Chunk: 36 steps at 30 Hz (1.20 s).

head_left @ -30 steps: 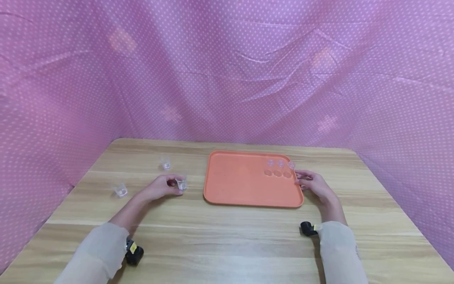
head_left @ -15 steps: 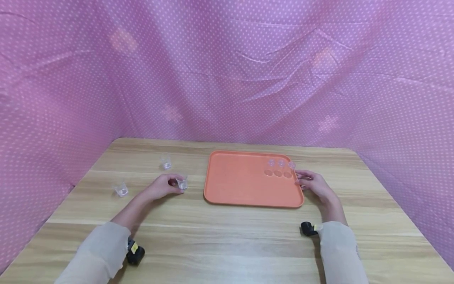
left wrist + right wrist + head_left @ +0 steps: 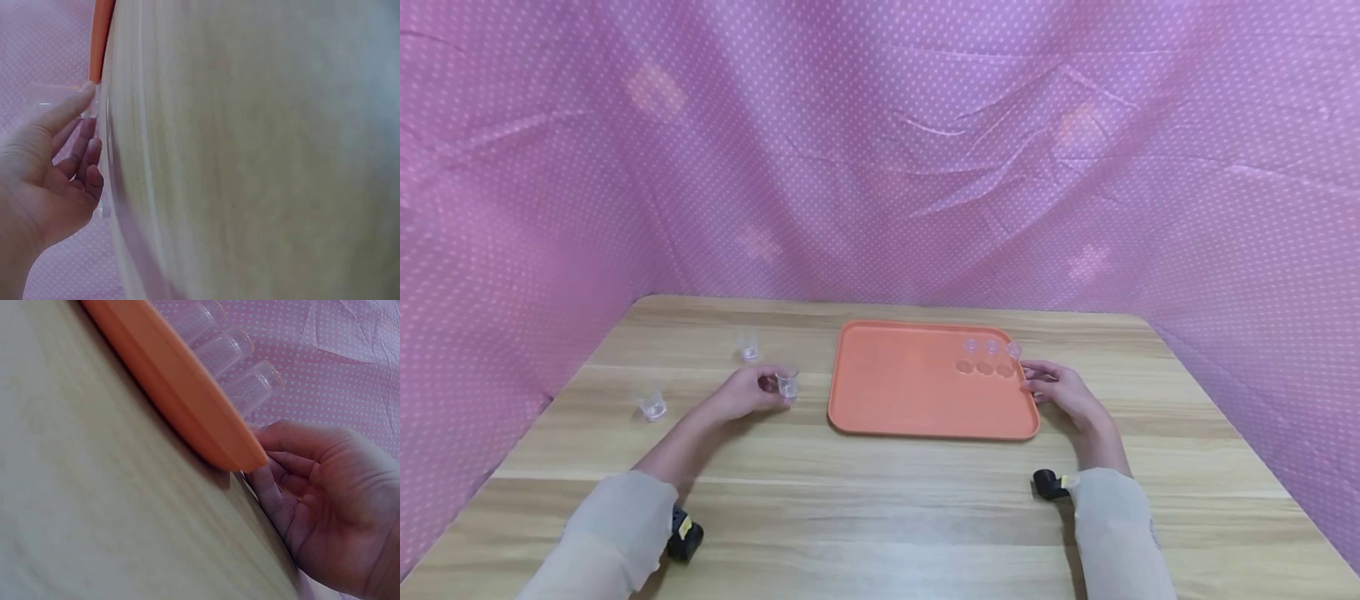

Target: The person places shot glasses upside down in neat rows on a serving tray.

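Note:
My left hand pinches a small clear cup between thumb and fingers, left of the orange tray. In the left wrist view that cup is partly hidden behind the thumb. My right hand holds the tray's right edge; in the right wrist view the thumb lies on the rim and the other fingers are behind and below it. Three clear cups stand in a row at the tray's far right and look upside down.
Two more clear cups stand upright on the wooden table: one beyond my left hand, a cup, and another cup left of my forearm. A pink dotted curtain surrounds the table.
The cup in my left hand has risen slightly and shifted a little to the right. My right hand stays at the tray's edge, and the tray has not visibly moved.

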Each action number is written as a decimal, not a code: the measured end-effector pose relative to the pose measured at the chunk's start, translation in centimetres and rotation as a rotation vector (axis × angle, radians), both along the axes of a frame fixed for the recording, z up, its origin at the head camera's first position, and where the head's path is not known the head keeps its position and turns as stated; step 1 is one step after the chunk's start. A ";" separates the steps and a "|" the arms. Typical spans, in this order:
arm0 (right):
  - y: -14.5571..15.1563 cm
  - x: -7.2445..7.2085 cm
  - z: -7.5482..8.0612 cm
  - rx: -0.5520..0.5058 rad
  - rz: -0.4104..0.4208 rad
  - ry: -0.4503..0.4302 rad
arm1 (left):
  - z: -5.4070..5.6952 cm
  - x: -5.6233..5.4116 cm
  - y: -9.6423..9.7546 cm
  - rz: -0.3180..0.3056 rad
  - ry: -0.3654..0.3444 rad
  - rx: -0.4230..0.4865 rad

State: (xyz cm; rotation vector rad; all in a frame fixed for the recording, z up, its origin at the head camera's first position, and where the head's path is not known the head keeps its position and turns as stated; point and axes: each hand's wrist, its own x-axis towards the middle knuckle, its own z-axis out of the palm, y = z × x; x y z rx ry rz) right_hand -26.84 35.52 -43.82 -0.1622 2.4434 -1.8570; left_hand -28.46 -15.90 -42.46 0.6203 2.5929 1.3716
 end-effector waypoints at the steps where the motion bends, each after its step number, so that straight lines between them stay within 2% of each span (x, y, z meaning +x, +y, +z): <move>1: 0.0 0.0 0.0 0.003 0.006 0.003 | 0.1 0.0 0.1 0.004 -0.003 0.002; 10: 0.1 -0.2 -0.2 -0.001 -0.003 -0.010 | 1.6 -0.5 1.4 0.014 -0.006 0.026; 18: 0.2 -0.2 -0.3 0.001 -0.003 -0.011 | 2.9 -1.3 2.9 0.045 0.008 -0.045; 24: 0.2 -0.2 -0.3 0.001 -0.002 -0.015 | 3.8 -1.8 4.4 0.043 -0.010 -0.026; 26: 0.2 -0.2 -0.3 0.001 -0.004 -0.016 | 4.0 -2.0 4.9 0.033 -0.009 -0.023; 33: 0.0 -0.1 0.1 0.028 -0.006 -0.026 | 5.0 -3.0 6.9 -0.052 0.099 -0.069; 36: -0.2 0.0 0.4 0.053 -0.004 -0.050 | 5.4 -3.3 7.9 -0.073 0.110 -0.060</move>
